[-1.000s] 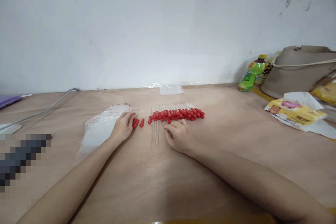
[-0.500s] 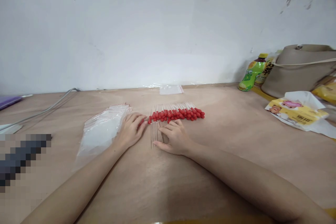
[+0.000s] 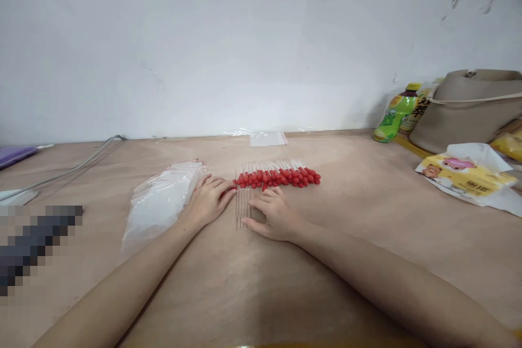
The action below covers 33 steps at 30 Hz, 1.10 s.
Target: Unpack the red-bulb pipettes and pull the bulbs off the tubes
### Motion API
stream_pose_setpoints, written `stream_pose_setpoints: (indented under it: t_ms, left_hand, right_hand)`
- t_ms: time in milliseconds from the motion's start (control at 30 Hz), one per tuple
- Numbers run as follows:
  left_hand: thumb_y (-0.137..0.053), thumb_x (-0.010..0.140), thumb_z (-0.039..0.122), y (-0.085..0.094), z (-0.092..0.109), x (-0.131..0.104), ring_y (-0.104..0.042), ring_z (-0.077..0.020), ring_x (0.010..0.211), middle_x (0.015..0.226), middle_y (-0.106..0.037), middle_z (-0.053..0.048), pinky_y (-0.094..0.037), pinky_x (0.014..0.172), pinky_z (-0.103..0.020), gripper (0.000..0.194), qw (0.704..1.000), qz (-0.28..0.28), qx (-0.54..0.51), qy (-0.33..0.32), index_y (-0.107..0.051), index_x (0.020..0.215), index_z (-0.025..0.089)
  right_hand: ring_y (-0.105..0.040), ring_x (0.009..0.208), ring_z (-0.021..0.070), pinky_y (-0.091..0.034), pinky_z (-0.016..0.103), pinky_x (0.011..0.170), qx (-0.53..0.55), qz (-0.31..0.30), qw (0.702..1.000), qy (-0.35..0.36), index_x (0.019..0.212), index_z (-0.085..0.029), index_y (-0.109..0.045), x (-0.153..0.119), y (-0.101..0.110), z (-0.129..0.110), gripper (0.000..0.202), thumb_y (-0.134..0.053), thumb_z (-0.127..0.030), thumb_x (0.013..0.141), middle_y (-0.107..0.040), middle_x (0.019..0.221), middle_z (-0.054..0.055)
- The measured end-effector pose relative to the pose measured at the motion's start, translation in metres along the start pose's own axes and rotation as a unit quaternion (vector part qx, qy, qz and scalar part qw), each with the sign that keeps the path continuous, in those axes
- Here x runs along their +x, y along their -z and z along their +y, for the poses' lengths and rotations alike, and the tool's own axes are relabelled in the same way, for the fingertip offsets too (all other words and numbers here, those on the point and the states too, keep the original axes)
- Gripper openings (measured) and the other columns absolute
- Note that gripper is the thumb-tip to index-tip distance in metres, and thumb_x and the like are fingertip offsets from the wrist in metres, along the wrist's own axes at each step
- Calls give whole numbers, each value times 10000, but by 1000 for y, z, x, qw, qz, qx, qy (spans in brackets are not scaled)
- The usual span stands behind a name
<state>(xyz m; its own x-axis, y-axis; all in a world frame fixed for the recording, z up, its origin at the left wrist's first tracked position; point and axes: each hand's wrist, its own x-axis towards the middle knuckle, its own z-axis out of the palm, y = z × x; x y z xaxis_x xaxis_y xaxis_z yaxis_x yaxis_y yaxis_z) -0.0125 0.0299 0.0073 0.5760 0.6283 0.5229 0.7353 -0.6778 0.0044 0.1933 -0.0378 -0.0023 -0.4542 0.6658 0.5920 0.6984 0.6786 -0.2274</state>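
The front edge of the table (image 3: 261,293) opens between the two forearms, giving a hand a way in as far as the thin clear tubes (image 3: 243,209), with the red-bulbed droppers (image 3: 281,176) blocking straight beyond. Right of those droppers, a broad bare stretch runs to the printed wrapper (image 3: 468,176) (the green bottle (image 3: 395,114) and bag (image 3: 460,111) close off the far right corner). Left, the plastic bags (image 3: 157,204) obstruct.

Type of premises not established; consistent with an informal hand-work station. Observed: brown-covered table (image 3: 346,261) against scuffed white wall (image 3: 204,43), rows of red-bulbed droppers (image 3: 277,176), stacked clear zip bags (image 3: 157,201), plus a drink bottle (image 3: 395,114) and taupe bag (image 3: 460,114).
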Motion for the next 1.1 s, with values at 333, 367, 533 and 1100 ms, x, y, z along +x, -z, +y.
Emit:
stream_pose_setpoints:
  t_ms: [333,367,533,1100]
  left_hand:
    - [-492,823,269,4,4,-4,-594,-182,783,800,-663,-22,-399,870,-388,137,990,130,-5,50,-595,867,191]
    - [-502,815,267,5,4,-5,-597,-183,787,804,-661,-24,-415,856,-383,134,987,153,-13,57,-590,880,189]
    - [-518,810,274,16,15,-13,-618,-162,819,916,-655,-38,-491,766,-291,196,979,173,-89,58,-565,978,186]
    - [-544,808,194,12,60,-24,-615,-136,861,946,-651,-34,-501,786,-253,248,973,46,-207,-88,-556,1056,203]
  right_hand:
    - [-521,819,189,-364,355,773,26,43,999,13,955,-160,-593,-13,10,5,281,-526,-385,801,-632,843,68]
    - [-527,844,195,-380,364,784,30,46,998,13,985,-163,-581,-17,12,7,284,-528,-371,799,-627,876,75]
    - [-422,1155,254,-381,424,944,10,96,995,-26,1313,-171,-328,-32,24,16,600,-539,-350,781,-434,1263,140]
    - [-527,1040,193,-336,424,959,-46,40,996,61,899,-234,-653,-36,40,29,156,-518,-285,841,-656,987,29]
